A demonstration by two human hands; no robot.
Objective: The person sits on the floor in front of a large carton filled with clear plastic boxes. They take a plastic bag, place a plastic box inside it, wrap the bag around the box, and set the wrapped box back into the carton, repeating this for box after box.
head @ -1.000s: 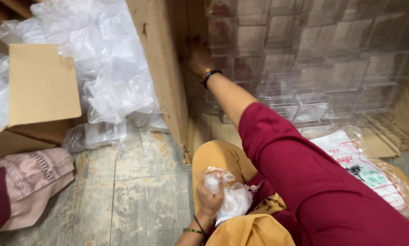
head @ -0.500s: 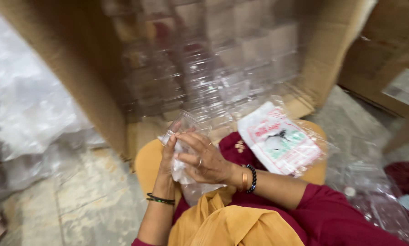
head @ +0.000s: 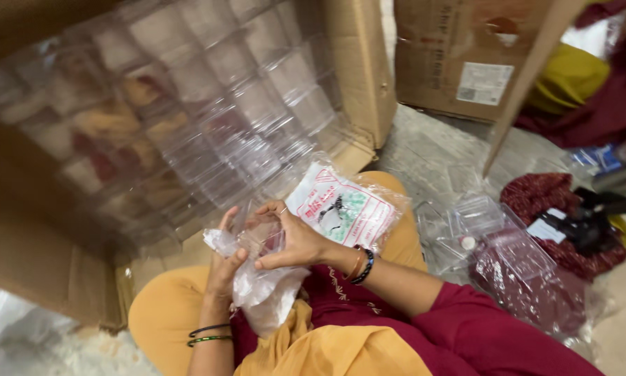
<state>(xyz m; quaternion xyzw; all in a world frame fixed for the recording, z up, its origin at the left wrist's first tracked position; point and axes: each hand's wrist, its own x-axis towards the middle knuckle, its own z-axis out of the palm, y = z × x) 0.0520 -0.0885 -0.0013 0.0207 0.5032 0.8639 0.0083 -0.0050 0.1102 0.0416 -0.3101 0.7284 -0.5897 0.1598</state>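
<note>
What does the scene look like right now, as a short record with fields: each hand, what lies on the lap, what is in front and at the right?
left hand: grips a crumpled thin clear plastic bag from the left
right hand: fingers on top of the same bag
lap: flat clear packet with a white, red and green printed sheet, beside the right hand
front: big open brown cardboard box lying on its side, stacked full of clear plastic boxes
right: clear plastic boxes holding dark red cloth on the floor

Crumpled clear plastic bag [head: 260, 289], lap-level
</note>
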